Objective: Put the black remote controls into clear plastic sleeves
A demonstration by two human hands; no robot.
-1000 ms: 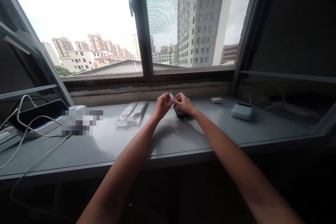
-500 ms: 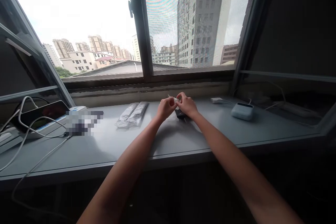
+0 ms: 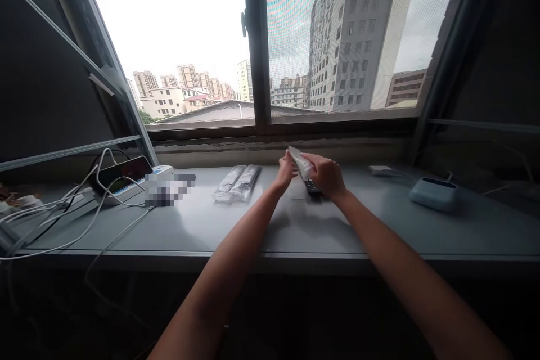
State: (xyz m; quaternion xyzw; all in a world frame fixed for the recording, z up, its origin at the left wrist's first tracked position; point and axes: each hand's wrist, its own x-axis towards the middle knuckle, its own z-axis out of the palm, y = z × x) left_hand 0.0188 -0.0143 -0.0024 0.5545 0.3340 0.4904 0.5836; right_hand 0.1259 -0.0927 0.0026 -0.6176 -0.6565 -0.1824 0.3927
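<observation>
Currently, the right hand point(image 3: 329, 175) pinches a whitish packet point(image 3: 301, 163), the left hand point(image 3: 287, 172) spread beside it, a black remote point(image 3: 313, 188) below

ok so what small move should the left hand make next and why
Probably pinch the upper end of the small plastic bag: the right hand grips its lower end, above the black remote control, while the left hand looks open right beside it.
</observation>
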